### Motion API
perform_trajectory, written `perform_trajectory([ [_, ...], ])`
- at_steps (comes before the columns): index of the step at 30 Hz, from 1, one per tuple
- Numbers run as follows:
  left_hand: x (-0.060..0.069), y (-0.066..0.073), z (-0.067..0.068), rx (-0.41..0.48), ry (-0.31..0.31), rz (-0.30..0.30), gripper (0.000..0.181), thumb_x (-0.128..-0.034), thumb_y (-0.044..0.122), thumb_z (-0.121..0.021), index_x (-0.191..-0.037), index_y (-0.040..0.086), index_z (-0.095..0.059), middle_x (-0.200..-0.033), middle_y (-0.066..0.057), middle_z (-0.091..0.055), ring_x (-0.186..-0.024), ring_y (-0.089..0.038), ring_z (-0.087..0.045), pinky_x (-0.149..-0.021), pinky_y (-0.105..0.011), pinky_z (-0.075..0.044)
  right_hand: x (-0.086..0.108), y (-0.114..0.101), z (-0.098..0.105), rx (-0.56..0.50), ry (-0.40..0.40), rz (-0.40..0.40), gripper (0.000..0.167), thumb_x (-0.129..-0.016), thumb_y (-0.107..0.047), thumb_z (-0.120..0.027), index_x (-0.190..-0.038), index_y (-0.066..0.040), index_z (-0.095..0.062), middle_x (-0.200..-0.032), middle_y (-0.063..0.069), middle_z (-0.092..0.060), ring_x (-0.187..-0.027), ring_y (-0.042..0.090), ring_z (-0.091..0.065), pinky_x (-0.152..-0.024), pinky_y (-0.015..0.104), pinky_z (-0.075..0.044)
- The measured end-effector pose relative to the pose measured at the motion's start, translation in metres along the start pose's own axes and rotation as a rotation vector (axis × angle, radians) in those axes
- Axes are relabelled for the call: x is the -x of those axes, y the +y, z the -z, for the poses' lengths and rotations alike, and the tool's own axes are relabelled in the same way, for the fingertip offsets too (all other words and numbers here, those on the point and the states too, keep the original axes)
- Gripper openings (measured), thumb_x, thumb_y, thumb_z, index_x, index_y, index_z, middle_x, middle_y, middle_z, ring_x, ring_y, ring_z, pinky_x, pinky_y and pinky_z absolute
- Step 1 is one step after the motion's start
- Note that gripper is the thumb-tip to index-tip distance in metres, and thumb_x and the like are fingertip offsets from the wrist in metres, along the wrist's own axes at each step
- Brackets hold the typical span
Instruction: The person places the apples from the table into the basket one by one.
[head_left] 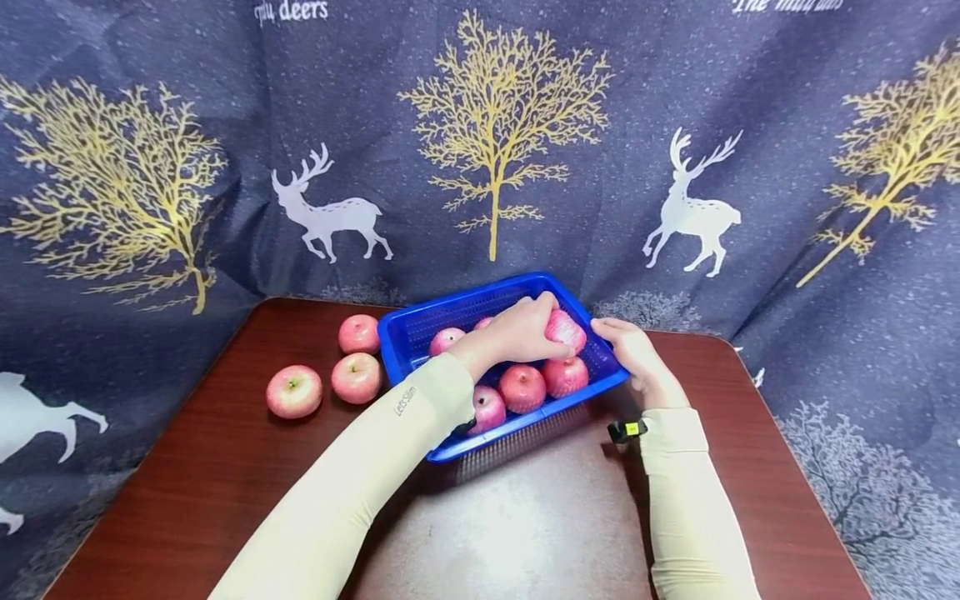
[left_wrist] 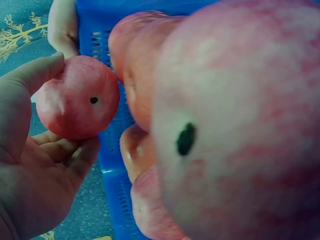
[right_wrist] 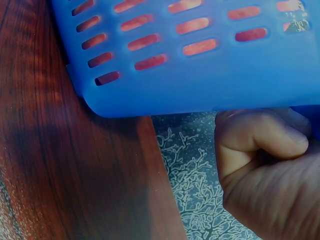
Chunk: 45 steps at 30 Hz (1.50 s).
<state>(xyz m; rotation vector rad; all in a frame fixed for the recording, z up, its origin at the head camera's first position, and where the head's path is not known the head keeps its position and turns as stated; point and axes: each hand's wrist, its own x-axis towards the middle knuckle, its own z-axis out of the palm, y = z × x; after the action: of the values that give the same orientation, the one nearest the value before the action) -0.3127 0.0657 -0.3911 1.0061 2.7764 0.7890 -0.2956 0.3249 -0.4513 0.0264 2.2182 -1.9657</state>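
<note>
A blue plastic basket (head_left: pixel 540 413) with slotted sides holds several red apples (head_left: pixel 522 388). Over its right end, my left hand (head_left: pixel 513 332) grips one apple (head_left: pixel 566 332), thumb on one side and fingers on the other, as the left wrist view shows with that apple (left_wrist: pixel 80 102). Another apple (left_wrist: pixel 240 120) looms close to the left wrist camera. At the basket's right rim is my right hand (head_left: pixel 637 358); in the right wrist view, the hand (right_wrist: pixel 265 145) holds the basket edge with curled fingers, partly hidden by the blue wall (right_wrist: pixel 165 90).
Three more apples lie on the brown table (head_left: pixel 202 467) left of the basket: one nearer the left edge (head_left: pixel 294 392), one beside the basket (head_left: pixel 356 378), one farther back (head_left: pixel 359 335). A dark curtain (head_left: pixel 555 208) with trees and deer hangs behind. A small black device (head_left: pixel 626 430) sits at the right wrist.
</note>
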Motion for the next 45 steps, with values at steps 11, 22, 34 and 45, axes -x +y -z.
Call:
perform_trajectory([
  [11,-0.009,-0.011,-0.011,0.025,0.009,-0.039,0.076,-0.1006,0.045,-0.078,-0.155,0.003,-0.046,-0.139,-0.011,-0.065,-0.134,-0.029,-0.062,-0.115,-0.043,-0.049,0.001,-0.002,0.0,-0.004,0.01,-0.003,0.036,-0.114,-0.036,-0.061,-0.132,-0.005,-0.066,-0.097,0.001,-0.076,-0.081,0.012,-0.076,-0.071,0.031,-0.065],
  [22,-0.011,-0.02,-0.021,-0.029,0.05,-0.07,0.066,-0.1012,0.044,-0.08,-0.146,0.005,-0.05,-0.132,-0.008,-0.064,-0.125,-0.025,-0.065,-0.111,-0.04,-0.051,-0.001,0.002,-0.001,0.014,0.014,-0.006,0.046,-0.114,-0.037,-0.06,-0.138,0.002,-0.062,-0.098,0.001,-0.076,-0.081,0.012,-0.076,-0.071,0.031,-0.065],
  [34,-0.012,-0.015,-0.032,-0.228,0.1,-0.001,0.079,-0.0996,0.058,-0.078,-0.157,0.013,-0.047,-0.14,-0.007,-0.064,-0.128,-0.029,-0.067,-0.1,-0.049,-0.059,-0.002,0.003,0.0,0.041,0.029,-0.001,0.047,-0.114,-0.038,-0.061,-0.138,0.002,-0.063,-0.098,-0.001,-0.076,-0.081,0.011,-0.075,-0.071,0.03,-0.064],
  [45,-0.011,-0.014,-0.032,-0.257,0.066,0.012,0.107,-0.0951,0.069,-0.077,-0.171,0.008,-0.033,-0.151,-0.014,-0.062,-0.14,-0.032,-0.061,-0.113,-0.051,-0.053,-0.001,0.002,-0.001,0.042,0.027,-0.002,0.044,-0.114,-0.037,-0.06,-0.136,0.0,-0.063,-0.096,-0.002,-0.075,-0.08,0.011,-0.074,-0.071,0.03,-0.064],
])
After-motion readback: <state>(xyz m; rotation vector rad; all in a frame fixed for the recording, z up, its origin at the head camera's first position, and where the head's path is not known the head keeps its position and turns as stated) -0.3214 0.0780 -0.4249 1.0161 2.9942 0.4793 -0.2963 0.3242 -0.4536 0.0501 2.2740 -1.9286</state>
